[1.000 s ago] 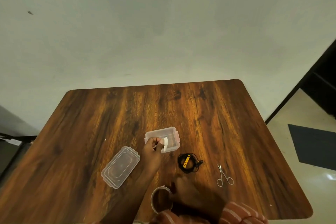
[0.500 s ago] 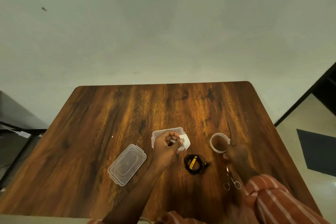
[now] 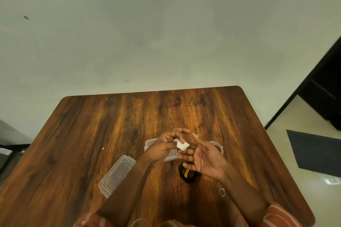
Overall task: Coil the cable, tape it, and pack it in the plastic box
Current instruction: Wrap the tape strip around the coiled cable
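Observation:
My left hand (image 3: 164, 146) pinches a small white piece of tape (image 3: 182, 145) above the clear plastic box (image 3: 149, 143), which is largely hidden under it. My right hand (image 3: 204, 156) is open, palm up, its fingertips just beside the tape piece. The coiled black cable (image 3: 188, 173) with a yellow tag lies on the table below the right hand, partly covered by it. The tape roll (image 3: 218, 146) sits behind the right hand, only its rim showing.
The clear box lid (image 3: 116, 175) lies left of my forearm on the wooden table (image 3: 92, 134). One scissors handle ring (image 3: 222, 192) shows beside my right forearm. The table's right edge borders a pale floor with a dark mat (image 3: 313, 151).
My right hand left the tape roll on the table and came over to the left hand, open. The left hand lifted the tape piece slightly above the box.

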`<action>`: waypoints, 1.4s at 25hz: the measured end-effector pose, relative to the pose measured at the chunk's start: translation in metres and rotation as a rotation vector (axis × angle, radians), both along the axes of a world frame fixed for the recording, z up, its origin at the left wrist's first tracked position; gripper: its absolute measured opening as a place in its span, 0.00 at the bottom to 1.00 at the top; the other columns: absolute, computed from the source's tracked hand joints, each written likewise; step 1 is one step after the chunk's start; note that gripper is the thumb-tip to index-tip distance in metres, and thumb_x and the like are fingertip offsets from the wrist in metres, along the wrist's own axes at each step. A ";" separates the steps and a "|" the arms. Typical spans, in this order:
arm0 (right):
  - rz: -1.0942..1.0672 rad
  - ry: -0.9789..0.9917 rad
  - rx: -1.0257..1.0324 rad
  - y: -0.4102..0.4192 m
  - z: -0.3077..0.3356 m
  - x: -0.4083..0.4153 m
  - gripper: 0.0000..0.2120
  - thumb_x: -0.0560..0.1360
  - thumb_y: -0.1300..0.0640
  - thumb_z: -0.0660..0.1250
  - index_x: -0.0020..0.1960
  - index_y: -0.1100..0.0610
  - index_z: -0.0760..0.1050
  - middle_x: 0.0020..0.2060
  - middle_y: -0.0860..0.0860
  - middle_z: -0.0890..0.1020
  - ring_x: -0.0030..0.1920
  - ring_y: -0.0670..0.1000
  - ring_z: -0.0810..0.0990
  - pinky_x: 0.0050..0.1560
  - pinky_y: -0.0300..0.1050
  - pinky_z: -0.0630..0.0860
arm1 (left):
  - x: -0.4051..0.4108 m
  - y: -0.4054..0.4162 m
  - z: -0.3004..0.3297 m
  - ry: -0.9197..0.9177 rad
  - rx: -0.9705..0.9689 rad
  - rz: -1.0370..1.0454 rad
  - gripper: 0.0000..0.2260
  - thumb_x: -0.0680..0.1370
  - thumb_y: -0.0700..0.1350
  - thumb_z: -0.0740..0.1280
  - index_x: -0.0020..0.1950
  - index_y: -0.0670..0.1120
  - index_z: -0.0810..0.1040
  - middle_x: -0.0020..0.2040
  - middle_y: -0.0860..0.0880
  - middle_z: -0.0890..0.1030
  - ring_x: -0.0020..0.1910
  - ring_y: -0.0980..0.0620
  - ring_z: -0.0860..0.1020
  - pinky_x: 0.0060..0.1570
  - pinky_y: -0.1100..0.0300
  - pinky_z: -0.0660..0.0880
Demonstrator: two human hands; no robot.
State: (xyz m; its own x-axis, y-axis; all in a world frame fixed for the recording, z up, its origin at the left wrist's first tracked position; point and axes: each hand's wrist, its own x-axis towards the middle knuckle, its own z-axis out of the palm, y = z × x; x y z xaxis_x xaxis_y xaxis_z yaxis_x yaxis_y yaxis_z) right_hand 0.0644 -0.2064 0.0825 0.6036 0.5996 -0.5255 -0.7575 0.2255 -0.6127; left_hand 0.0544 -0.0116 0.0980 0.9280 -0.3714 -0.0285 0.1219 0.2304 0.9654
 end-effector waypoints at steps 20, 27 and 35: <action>-0.532 0.129 -0.414 -0.043 -0.046 -0.040 0.10 0.73 0.60 0.71 0.54 0.61 0.79 0.39 0.55 0.85 0.37 0.50 0.83 0.37 0.43 0.74 | -0.035 -0.034 -0.096 0.224 0.889 0.377 0.04 0.76 0.42 0.68 0.43 0.47 0.82 0.42 0.49 0.83 0.40 0.54 0.81 0.38 0.62 0.77; -0.626 0.215 -0.481 -0.046 -0.065 -0.081 0.04 0.74 0.64 0.70 0.49 0.61 0.77 0.33 0.56 0.82 0.35 0.53 0.80 0.35 0.45 0.72 | -0.020 -0.052 -0.147 0.071 1.325 0.306 0.17 0.74 0.54 0.66 0.55 0.45 0.79 0.57 0.48 0.78 0.52 0.50 0.78 0.53 0.53 0.79; -0.619 0.197 -0.539 -0.051 -0.074 -0.088 0.02 0.73 0.64 0.71 0.46 0.63 0.81 0.31 0.58 0.84 0.34 0.52 0.80 0.33 0.44 0.73 | -0.017 -0.058 -0.153 -0.007 1.471 0.166 0.20 0.76 0.54 0.66 0.66 0.49 0.74 0.70 0.50 0.71 0.66 0.48 0.71 0.62 0.53 0.74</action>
